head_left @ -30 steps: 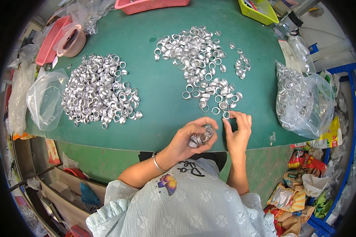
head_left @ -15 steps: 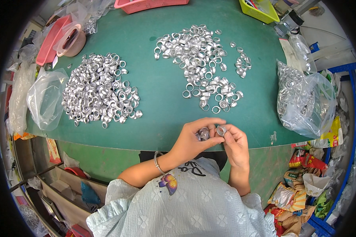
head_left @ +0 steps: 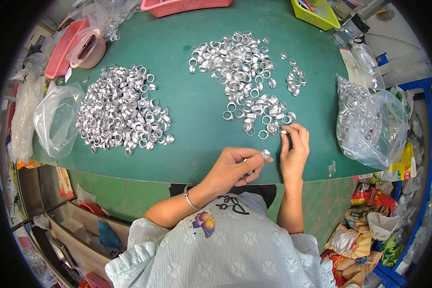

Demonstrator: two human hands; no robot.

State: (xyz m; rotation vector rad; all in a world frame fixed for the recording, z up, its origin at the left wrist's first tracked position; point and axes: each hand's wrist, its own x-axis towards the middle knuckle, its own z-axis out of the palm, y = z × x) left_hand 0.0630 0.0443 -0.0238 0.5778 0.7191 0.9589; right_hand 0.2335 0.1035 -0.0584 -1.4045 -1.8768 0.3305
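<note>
Across the green table [head_left: 197,129], in the head view, we count two large heaps of silver rings, each with far too many pieces for us to number. The left heap [head_left: 122,110] is dense and rounded; the right heap [head_left: 242,60] is looser and trails down toward the person. To its right lies one small group [head_left: 296,77] of rings, with a single stray ring [head_left: 283,55] just above it. We see another lone ring [head_left: 85,80] at the upper left of the left heap.

We count two hands. The left hand [head_left: 235,168] holds one silver ring [head_left: 266,154] at its thumb and forefinger, the other fingers curled; how many more the palm may hold we cannot tell. The right hand [head_left: 294,153] reaches to the lower edge of the right heap, thumb and forefinger close together; we cannot tell whether they pinch anything. One bracelet [head_left: 189,199] circles the left wrist.

Around the table's rim we count one clear bag [head_left: 57,122] at left, one bag of rings [head_left: 353,105] at right, two pink baskets [head_left: 185,7], one round pale pink bowl [head_left: 96,54] and one yellow-green basket [head_left: 321,20].
</note>
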